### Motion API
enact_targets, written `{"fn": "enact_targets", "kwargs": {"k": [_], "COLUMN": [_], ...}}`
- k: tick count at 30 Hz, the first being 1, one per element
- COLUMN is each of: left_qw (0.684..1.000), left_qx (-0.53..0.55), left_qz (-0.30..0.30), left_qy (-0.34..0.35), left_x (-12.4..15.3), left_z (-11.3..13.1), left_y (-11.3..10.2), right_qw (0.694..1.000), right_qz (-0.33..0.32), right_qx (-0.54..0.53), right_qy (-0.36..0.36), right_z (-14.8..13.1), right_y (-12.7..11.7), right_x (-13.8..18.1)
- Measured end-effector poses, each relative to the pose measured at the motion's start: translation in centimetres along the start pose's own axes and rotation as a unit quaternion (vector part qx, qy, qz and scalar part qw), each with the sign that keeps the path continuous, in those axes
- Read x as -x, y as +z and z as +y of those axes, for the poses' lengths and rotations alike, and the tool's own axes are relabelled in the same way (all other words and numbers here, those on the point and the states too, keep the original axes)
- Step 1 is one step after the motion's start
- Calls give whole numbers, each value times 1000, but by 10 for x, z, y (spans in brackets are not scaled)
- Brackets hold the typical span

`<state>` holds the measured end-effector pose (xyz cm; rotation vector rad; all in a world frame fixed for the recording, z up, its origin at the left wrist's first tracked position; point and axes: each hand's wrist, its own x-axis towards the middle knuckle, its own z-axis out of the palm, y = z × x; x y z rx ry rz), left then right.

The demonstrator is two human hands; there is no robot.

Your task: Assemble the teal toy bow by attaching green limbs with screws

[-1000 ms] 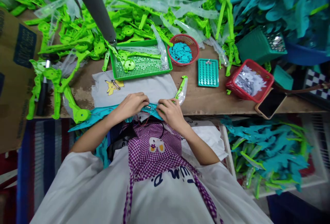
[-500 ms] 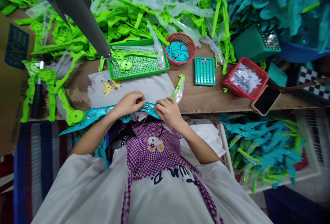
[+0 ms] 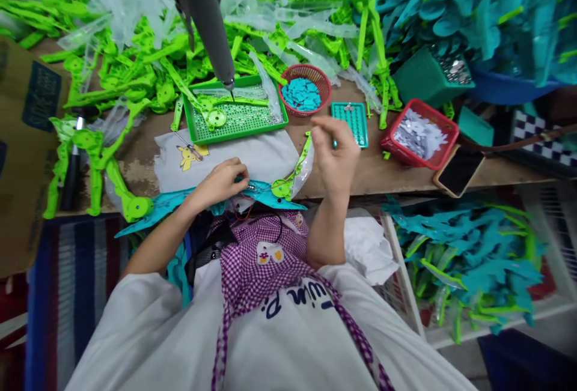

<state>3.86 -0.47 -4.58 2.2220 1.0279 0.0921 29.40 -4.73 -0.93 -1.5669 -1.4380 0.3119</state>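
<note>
My left hand (image 3: 222, 182) is closed on a long teal plastic toy part (image 3: 265, 194) that lies across the table's near edge, with thin red wires hanging below it. My right hand (image 3: 336, 157) is raised above the wooden table, smeared by motion, between the teal part and a small teal screw tray (image 3: 350, 122). Its fingers look loosely curled; whether they hold anything does not show. A green part in a clear bag (image 3: 301, 166) lies just left of that hand.
A green perforated tray (image 3: 237, 116) sits behind a grey cloth (image 3: 252, 157). A round red basket of teal bits (image 3: 303, 89) and a red basket of silver pieces (image 3: 419, 134) stand further right. Green parts are heaped behind; a grey suspended tool (image 3: 205, 15) hangs over them. A phone (image 3: 457, 170) lies right.
My right hand has left the teal part and risen toward the small teal tray. The left hand stays on the part. The camera has shifted a little.
</note>
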Motion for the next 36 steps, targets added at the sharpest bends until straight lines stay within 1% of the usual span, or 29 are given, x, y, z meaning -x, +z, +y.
{"fn": "enact_targets", "kwargs": {"k": [2,4,6,8,9,12,15,18,20,22,26,29,32,34,36], "left_qw": [1000,1000,999,998,997,995,996,997,998,997,997,997,996,994,992], "left_qx": [4,2,-13,-13,-4,31,17,3,22,46,33,12,29,60,86], "left_qz": [-8,-2,32,59,59,20,-27,-51,-46,-41,-60,-62,-69,-75,-69], "left_qy": [-7,-11,-7,20,40,89,85,61,45,36,45,40,43,58,66], "left_x": [1,5,11,14,13,-2,-26,-45,-51,-54,-57,-58,-61,-63,-65], "left_z": [-2,0,9,25,35,61,71,67,61,57,58,58,53,47,43], "left_y": [-2,-5,-7,-5,-3,15,38,52,56,56,56,58,60,61,63], "right_qw": [997,991,986,984,984,981,978,980,982,980,963,950,946,948,951], "right_qz": [-77,-126,-152,-164,-168,-178,-186,-182,-182,-195,-253,-282,-291,-286,-277], "right_qx": [3,14,20,27,34,65,95,78,50,37,86,130,139,137,135], "right_qy": [16,48,63,59,53,29,16,23,27,27,28,25,20,17,14], "right_z": [21,44,62,72,75,77,78,83,89,96,102,101,100,99,98], "right_y": [-2,-4,-4,-3,-2,-2,-3,-1,1,3,-2,-7,-9,-9,-8], "right_x": [18,41,59,69,71,71,69,68,64,59,52,50,48,45,43]}}
